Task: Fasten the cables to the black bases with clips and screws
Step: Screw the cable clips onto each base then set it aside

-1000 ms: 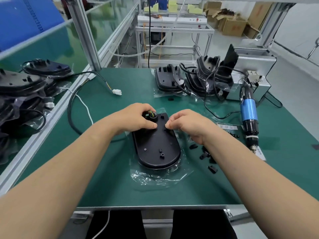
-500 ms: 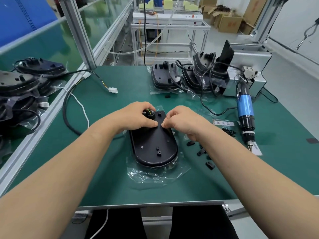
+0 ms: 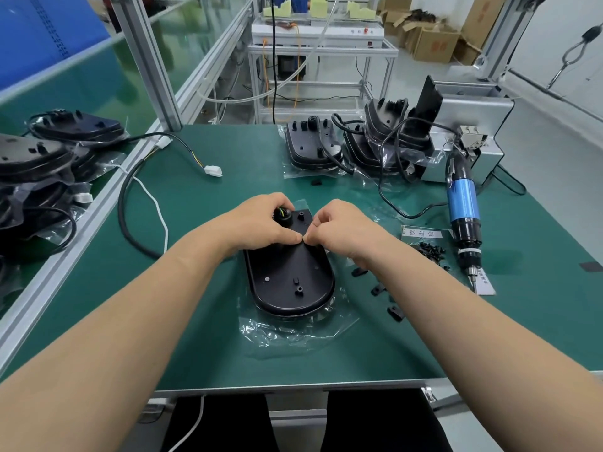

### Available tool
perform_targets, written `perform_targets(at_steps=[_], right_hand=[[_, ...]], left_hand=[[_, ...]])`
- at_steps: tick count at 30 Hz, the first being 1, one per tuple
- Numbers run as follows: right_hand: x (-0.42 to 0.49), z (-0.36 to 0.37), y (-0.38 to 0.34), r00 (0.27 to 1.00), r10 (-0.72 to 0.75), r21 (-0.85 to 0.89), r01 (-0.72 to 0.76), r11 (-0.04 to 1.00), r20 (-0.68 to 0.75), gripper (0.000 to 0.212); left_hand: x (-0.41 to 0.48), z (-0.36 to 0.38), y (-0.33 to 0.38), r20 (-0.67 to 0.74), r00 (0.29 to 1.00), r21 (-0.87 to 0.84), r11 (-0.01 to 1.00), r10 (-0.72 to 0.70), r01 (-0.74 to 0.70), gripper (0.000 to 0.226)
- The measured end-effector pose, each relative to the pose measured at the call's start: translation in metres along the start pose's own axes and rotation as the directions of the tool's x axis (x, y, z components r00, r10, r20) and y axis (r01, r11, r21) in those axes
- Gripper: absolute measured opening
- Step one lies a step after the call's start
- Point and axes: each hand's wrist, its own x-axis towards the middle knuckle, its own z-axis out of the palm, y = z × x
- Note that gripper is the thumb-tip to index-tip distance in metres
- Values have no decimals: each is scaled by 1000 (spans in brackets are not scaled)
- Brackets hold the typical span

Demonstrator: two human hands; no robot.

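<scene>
Seating black cable (image 3: 121, 210), surface (image 3: 212, 321) middle: left hand (image 3: 261, 225) gripping round black grommet (image 3: 283, 215) on oval black plastic base (image 3: 288, 278); right hand (image 3: 341, 230) pinching, contents hidden. Next: small black clip (image 3: 395, 314).

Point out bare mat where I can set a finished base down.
Bare: the far strip between the white connector and the stacked bases; the near-right mat between the clips and the front edge. Crowded: around the black base under the left hand and right hand, and rightward past clips and screws to the screwdriver.
</scene>
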Motion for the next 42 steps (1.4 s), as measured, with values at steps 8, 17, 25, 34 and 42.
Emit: perform_targets(at_steps=[8,17,25,34,42], right_hand=[[-3,1,2,1000,-25,-35,25,999,-10,12],[-2,0,9,998,-51,-10,51,999,-26,26],[5,4,17,997,-30,113,37,993,-65,12],[5,3,21,997,-18,176,30,984,-72,11],[0,2,13,999,-31,240,36,970,-23,12]], left_hand=[[7,2,7,3,998,25,998,-57,57,50],[3,4,9,-3,995,-29,994,-103,103,57],[3,6,9,-15,994,-36,994,-107,106,54],[1,1,0,14,996,-80,992,-94,94,49],[4,-6,-4,89,992,-65,993,-92,98,49]])
